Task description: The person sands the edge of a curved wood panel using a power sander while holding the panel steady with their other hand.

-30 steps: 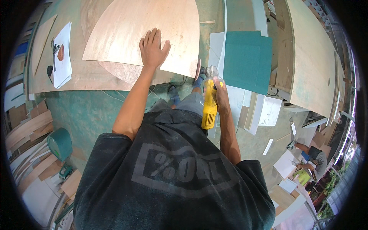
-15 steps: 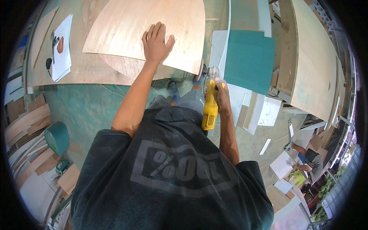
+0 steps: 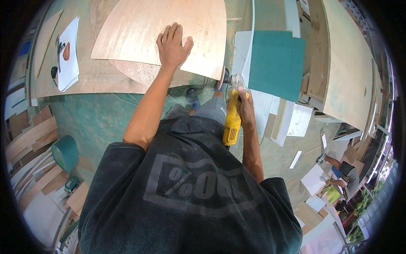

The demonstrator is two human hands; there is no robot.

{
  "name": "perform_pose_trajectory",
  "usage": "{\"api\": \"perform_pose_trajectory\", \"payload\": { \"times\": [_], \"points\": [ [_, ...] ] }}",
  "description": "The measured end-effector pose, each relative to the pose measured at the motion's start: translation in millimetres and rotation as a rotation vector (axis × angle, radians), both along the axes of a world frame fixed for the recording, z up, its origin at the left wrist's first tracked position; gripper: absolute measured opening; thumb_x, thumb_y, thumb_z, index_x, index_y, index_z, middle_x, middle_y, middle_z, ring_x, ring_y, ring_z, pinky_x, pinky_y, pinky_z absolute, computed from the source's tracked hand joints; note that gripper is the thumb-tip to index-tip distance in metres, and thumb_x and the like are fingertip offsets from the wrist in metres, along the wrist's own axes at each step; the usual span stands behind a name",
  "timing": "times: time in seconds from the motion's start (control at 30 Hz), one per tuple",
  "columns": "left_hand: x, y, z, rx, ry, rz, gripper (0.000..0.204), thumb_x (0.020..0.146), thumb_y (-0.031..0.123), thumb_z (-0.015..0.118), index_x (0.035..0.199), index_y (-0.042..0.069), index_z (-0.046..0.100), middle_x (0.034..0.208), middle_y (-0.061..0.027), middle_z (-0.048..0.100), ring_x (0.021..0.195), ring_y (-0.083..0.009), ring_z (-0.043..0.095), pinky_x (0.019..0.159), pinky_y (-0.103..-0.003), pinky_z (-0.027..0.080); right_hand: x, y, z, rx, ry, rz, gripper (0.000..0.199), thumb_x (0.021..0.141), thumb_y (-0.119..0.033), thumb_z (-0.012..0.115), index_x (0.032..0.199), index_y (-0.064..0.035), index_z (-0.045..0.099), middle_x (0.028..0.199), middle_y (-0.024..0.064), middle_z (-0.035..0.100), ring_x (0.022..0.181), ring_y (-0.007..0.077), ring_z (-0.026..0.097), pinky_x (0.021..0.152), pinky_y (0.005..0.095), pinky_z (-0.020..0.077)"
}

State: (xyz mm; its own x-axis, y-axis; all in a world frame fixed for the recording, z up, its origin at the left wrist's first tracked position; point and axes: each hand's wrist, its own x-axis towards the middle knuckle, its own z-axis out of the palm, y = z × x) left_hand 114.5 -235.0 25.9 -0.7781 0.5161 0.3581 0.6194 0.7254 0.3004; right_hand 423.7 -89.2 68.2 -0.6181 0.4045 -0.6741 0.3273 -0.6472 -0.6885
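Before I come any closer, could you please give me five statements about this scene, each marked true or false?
1. The person's right hand holds a yellow-bodied power tool. True.
2. The person's left hand is clenched in a fist. False: it is open, laid on the pale, curved-edged wooden sheet.
3. The tool's round, reddish-brown disc is at the wooden sheet's lower right corner in the picture. True.
4. The flat, dark green rectangular sheet lies left of the power tool. False: it lies to the right.
5. Flat white papers lie left of the curved-edged wooden sheet. True.
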Motion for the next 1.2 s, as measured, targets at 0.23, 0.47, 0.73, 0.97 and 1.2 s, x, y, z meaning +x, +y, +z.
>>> {"api": "perform_pose_trajectory", "payload": {
  "times": [0.23,0.47,0.73,0.97,1.2],
  "points": [
    [1,0,-2,0.009,-0.032,0.006,0.064,0.098,0.045,0.065,0.149,0.006,0.059,0.162,-0.0111,0.051,0.154,-0.0309,0.04,0.127,-0.051,0.022,-3,-10,7,0.075,-0.014,-0.049,0.043,0.107,-0.048,0.063,0.115,-0.0066,0.057,0.081,0.0108,0.068,0.06,0.0197,0.069,0.05,0.0323,0.0577],
    [3,1,2,-0.005,-0.036,0.011,0.063,0.099,0.044,0.065,0.149,0.006,0.059,0.162,-0.0127,0.052,0.153,-0.0329,0.041,0.126,-0.052,0.024,0,-7,-3,0.078,0.007,-0.052,0.043,0.108,-0.048,0.062,0.117,-0.0065,0.057,0.082,0.0104,0.068,0.062,0.0192,0.069,0.051,0.0317,0.0582],
    [2,1,7,-0.02,-0.078,0.009,0.065,0.1,0.045,0.064,0.151,0.005,0.058,0.164,-0.0131,0.05,0.155,-0.0327,0.039,0.128,-0.052,0.022,-7,-3,3,0.08,-0.013,-0.038,0.042,0.108,-0.047,0.062,0.119,-0.0067,0.056,0.082,0.0107,0.068,0.061,0.0197,0.069,0.051,0.0319,0.0584],
    [4,0,5,-0.022,-0.082,0.014,0.066,0.101,0.045,0.063,0.153,0.005,0.057,0.164,-0.013,0.05,0.156,-0.0322,0.038,0.128,-0.051,0.021,-9,10,-3,0.017,0.046,0.021,0.056,0.107,-0.044,0.065,0.141,-0.0049,0.044,0.094,0.0135,0.07,0.071,0.0191,0.069,0.058,0.0341,0.0614],
    [3,1,5,-0.045,-0.044,0.019,0.066,0.1,0.047,0.063,0.152,0.005,0.058,0.163,-0.0124,0.051,0.155,-0.0319,0.039,0.128,-0.05,0.022,-13,13,-4,0.048,0.004,0.012,0.054,0.106,-0.047,0.066,0.135,-0.0052,0.048,0.091,0.0126,0.067,0.069,0.0205,0.069,0.057,0.0341,0.0607]
  ]
}}
